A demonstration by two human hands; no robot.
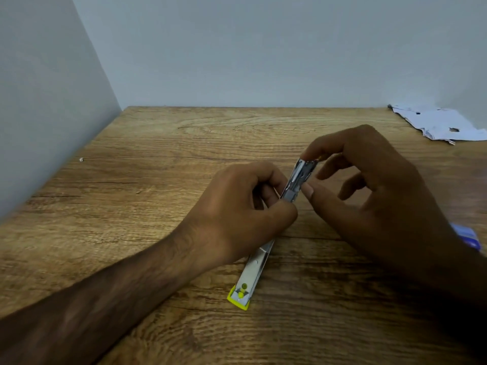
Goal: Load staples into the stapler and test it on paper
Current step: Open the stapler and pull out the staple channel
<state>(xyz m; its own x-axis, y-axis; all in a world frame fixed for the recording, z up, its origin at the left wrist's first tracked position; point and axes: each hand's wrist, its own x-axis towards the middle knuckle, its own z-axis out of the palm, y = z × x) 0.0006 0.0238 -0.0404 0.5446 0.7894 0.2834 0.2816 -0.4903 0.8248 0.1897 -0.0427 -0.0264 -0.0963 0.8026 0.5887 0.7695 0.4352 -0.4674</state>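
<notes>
A stapler [254, 270] with a yellow body and silver metal lies swung open flat on the wooden table [131, 206], its yellow-edged end toward me. My left hand [237, 209] grips its middle. The far metal magazine end [300, 177] is raised a little, and my right hand [369, 185] pinches it between thumb and forefinger at the tip. Whether staples sit in the channel is too small to tell. White paper [442, 125], crumpled and punctured, lies at the far right by the wall.
Grey walls close the table at the back and the left. A blue and white object [466, 235] pokes out from behind my right wrist at the right edge. A tiny white scrap [81, 159] lies near the left wall.
</notes>
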